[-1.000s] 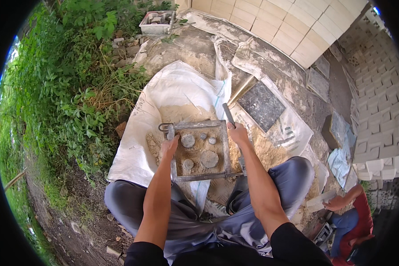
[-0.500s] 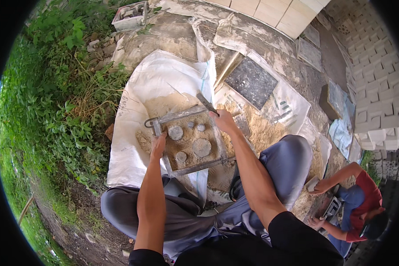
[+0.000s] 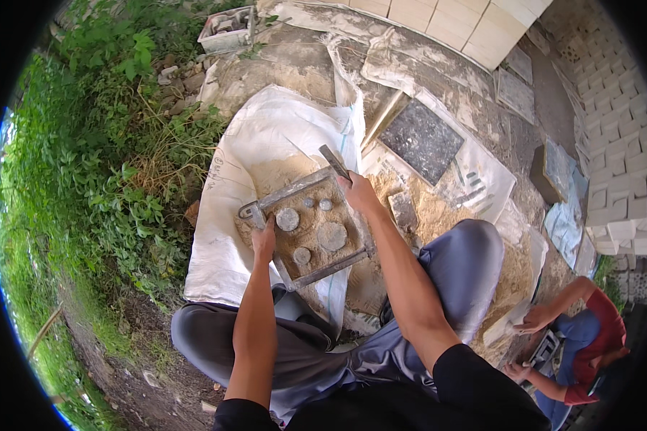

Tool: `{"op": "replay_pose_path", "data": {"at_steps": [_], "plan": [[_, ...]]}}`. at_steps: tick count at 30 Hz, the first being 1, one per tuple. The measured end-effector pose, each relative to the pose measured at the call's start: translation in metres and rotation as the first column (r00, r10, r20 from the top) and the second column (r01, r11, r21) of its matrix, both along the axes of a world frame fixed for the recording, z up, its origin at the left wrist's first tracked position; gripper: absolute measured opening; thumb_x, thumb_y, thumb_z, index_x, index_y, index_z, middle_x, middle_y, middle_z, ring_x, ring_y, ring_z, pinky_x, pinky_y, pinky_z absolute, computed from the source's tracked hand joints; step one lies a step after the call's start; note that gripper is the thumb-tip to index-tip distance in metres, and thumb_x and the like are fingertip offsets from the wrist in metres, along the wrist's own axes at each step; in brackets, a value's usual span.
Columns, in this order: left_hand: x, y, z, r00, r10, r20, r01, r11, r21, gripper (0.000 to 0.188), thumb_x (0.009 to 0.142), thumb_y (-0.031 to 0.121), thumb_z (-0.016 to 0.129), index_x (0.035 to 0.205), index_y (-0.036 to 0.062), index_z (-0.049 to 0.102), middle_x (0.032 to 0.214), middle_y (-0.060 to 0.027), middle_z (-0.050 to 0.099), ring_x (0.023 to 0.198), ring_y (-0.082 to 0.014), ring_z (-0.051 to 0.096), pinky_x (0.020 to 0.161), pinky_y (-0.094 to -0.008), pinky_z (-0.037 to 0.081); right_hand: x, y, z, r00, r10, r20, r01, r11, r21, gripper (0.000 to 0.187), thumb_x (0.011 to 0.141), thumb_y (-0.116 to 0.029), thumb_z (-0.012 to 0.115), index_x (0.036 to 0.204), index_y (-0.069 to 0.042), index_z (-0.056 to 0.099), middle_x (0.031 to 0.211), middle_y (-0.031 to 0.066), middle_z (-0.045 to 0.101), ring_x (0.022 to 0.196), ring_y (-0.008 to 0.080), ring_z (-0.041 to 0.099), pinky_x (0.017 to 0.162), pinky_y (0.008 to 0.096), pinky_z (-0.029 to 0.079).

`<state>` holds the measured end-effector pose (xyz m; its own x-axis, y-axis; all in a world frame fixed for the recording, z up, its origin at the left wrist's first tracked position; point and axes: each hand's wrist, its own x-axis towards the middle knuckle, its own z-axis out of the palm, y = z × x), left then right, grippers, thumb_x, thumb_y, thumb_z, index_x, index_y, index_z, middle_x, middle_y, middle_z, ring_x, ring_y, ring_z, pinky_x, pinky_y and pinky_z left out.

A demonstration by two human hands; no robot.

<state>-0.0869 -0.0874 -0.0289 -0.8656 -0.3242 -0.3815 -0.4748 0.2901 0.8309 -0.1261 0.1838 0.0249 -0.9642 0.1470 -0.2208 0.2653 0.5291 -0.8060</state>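
Note:
A grey rectangular moulding frame [image 3: 322,274] filled with tan sand sits over a white woven sack, between my knees. Set in its sand are several round grey discs of different sizes, the largest disc [image 3: 331,236] toward the right. My left hand [image 3: 264,243] grips the frame's left side, just below a looped metal fitting [image 3: 249,210]. At the frame's far right corner, my right hand [image 3: 359,193] is closed round a flat grey bar [image 3: 333,161] that sticks out beyond the fingers. Whether the right hand also presses on the frame is hidden.
Loose sand [image 3: 438,219] and a grey block [image 3: 403,210] lie right of the frame. Beyond is a dark square board [image 3: 422,141]. A white sack [image 3: 216,244] borders green plants [image 3: 115,208] at left. A co-worker in a red shirt [image 3: 602,341] crouches at lower right.
The view has shifted, so ground things appear farther right. Against the sack, the frame has moved slightly left, uncovering more of the grey block. The co-worker's upper hand has come lower.

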Motion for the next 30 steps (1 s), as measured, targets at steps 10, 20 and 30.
{"op": "replay_pose_path", "data": {"at_steps": [10,20,30], "plan": [[0.046,0.026,0.021,0.887,-0.462,0.018,0.232,0.411,-0.882,0.058,0.089,0.029,0.047,0.136,-0.0013,0.033,0.143,-0.0194,0.031,0.135,-0.0389,0.019,0.107,-0.0525,0.022,0.02,-0.01,0.175,0.859,-0.299,-0.416,0.205,0.945,-0.255,0.025,0.097,-0.023,0.043,0.09,0.001,0.05,0.064,0.0097,0.053,0.054,0.0199,0.049,0.053,0.0349,0.04],[0.043,0.026,0.076,0.275,-0.591,0.758,0.947,0.031,-0.319,0.054,0.083,0.042,0.054,0.123,0.0063,0.055,0.139,-0.0148,0.039,0.136,-0.0313,0.022,0.108,-0.0548,0.016,0.06,-0.021,0.163,0.86,-0.296,-0.417,0.161,0.931,-0.328,0.031,0.098,-0.028,0.038,0.092,0.001,0.048,0.072,0.0131,0.06,0.063,0.0265,0.057,0.061,0.0372,0.044],[0.074,0.031,0.061,0.43,-0.729,0.532,0.712,-0.089,-0.697,0.087,0.079,0.05,0.061,0.144,0.0077,0.019,0.147,-0.0096,0.028,0.135,-0.024,0.028,0.111,-0.049,0.014,0.089,-0.035,0.173,0.811,-0.044,-0.584,-0.14,0.954,-0.266,0.02,0.098,-0.017,0.039,0.098,0.001,0.045,0.073,0.0067,0.047,0.065,0.0161,0.05,0.066,0.0305,0.045]]}}
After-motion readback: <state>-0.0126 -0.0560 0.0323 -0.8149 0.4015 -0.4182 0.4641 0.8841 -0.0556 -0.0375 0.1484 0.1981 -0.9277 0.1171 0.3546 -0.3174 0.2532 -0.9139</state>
